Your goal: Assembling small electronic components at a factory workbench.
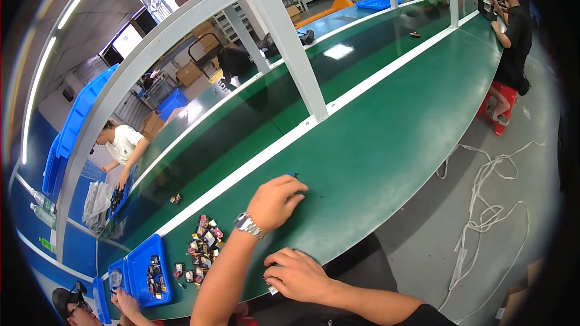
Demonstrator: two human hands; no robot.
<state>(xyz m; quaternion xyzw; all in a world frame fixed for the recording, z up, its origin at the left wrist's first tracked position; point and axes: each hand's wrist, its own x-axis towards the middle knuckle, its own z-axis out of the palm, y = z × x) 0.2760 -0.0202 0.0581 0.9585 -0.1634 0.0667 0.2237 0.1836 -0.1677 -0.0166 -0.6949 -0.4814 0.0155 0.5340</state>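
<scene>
My left hand, with a metal-band watch on its wrist, is over the green tabletop with fingers curled down. A small dark and blue piece peeks out beyond its fingers; whether it is gripped is hidden. Lower down, at the near table edge, my right hand has its fingers bent over a small part with a white face, mostly covered. Left of my left forearm lies a loose pile of small dark block-shaped parts with white, pink and yellow faces.
A blue bin with more such parts stands at the left, beside a co-worker's hands. A white frame post rises from the long green table. Another person works across it. White cable lies on the floor.
</scene>
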